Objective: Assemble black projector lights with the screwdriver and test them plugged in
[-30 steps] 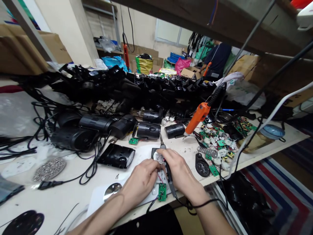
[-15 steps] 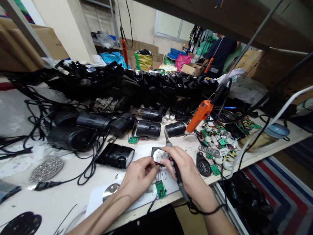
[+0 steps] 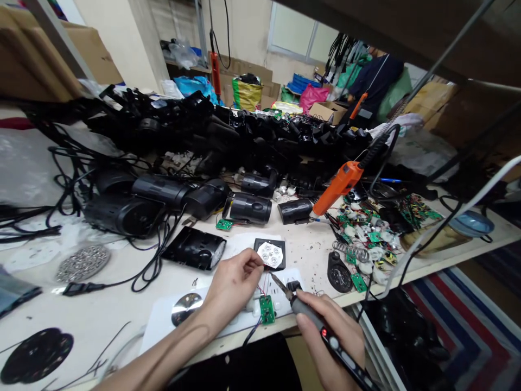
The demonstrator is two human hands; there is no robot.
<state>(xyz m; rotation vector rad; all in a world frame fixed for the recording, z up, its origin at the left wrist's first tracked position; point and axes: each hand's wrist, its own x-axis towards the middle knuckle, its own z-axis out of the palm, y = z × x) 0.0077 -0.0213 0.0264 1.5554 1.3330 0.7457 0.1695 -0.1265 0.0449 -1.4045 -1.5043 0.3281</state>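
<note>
My right hand [image 3: 331,331] grips a soldering iron [image 3: 311,314], its bare tip pointing up and left, just below a white LED plate [image 3: 270,255]. The plate lies on a black square piece [image 3: 280,247]. At the plate's lower left, my left hand [image 3: 238,277] has its fingers pinched together; what they hold, if anything, is too small to make out. Thin red wires [image 3: 266,283] run between those fingertips and a green circuit board [image 3: 267,310]. Under the left forearm, a shiny round disc [image 3: 185,308] lies partly covered on a white sheet [image 3: 163,320].
Black lamp housings [image 3: 249,209] stand in a row behind, before a heap of black parts [image 3: 163,125]. An orange electric screwdriver [image 3: 340,184] hangs at the right above loose circuit boards [image 3: 374,237]. A black cable with a plug [image 3: 77,289] lies left. Another person [image 3: 376,81] is in the background.
My right hand has drawn back from the LED plate toward the lower right, with the soldering iron now tipped forward. My left hand stays pinched beside the plate, which is now uncovered.
</note>
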